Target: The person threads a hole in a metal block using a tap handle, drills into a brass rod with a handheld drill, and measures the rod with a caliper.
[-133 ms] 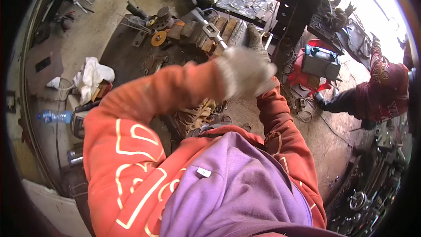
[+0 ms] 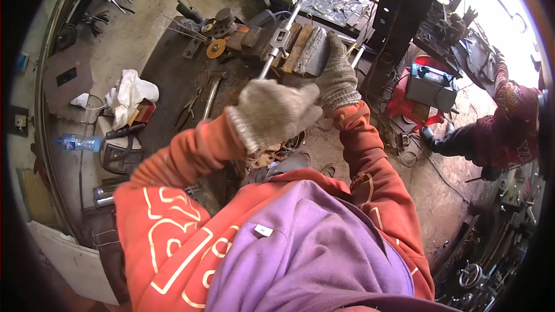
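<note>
Both my hands wear grey knitted gloves. My left hand [image 2: 272,110], slightly blurred, is closed at the near end of a metal tap wrench [image 2: 280,39]. The wrench has a rectangular centre frame and slants away to the upper right. It lies over a row of rough blocks, among them a brown block [image 2: 300,46]. My right hand [image 2: 339,75] rests along the right side of a grey block [image 2: 313,52], its visible fingers stretched out. The underside of that hand is hidden. What the wrench's centre turns on cannot be made out.
On the dark bench lie an orange disc [image 2: 216,49], a hammer [image 2: 215,89] and pliers [image 2: 189,107]. Left are a white cloth [image 2: 133,95] and plastic bottle [image 2: 79,142]. A grey machine [image 2: 430,88] sits on a red stool [image 2: 399,101]; another person [image 2: 506,121] stands at the right.
The tap wrench has turned clockwise: its near end swung left and its far end right. My left hand moved left and toward me, uncovering more of my right hand.
</note>
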